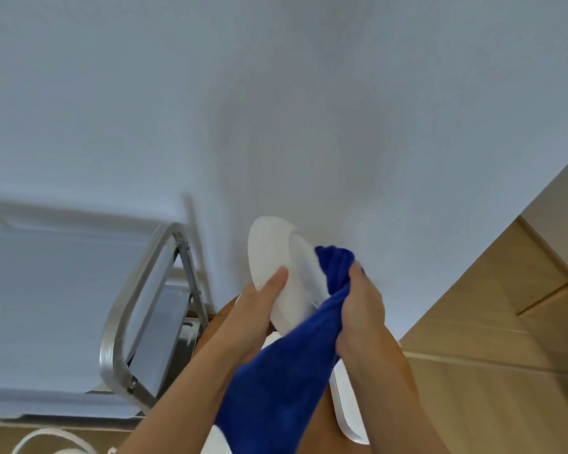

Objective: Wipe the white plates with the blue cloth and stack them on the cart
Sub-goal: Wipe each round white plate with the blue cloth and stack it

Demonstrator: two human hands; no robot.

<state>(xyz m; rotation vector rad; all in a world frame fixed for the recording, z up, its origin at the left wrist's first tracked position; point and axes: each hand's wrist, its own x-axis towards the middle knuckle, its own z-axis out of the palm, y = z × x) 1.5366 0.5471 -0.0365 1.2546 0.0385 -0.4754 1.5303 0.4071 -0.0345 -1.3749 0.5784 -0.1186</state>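
Observation:
A white plate [273,253] is held up on edge in front of the wall, near the middle of the view. My left hand [259,309] grips its lower rim, thumb laid across the plate's face. My right hand [361,309] clutches a bunched blue cloth [276,381] against the plate's right side; the cloth hangs down between my forearms. Another white plate [345,404] lies below my right forearm, partly hidden. The metal cart [135,290] stands at the left, its top shelf pale and bare where visible.
A white wall fills the upper view. Wooden flooring [492,322] runs along the right. A white curved object [53,437] shows at the bottom left edge. The cart's handle frame [118,322] rises close to my left forearm.

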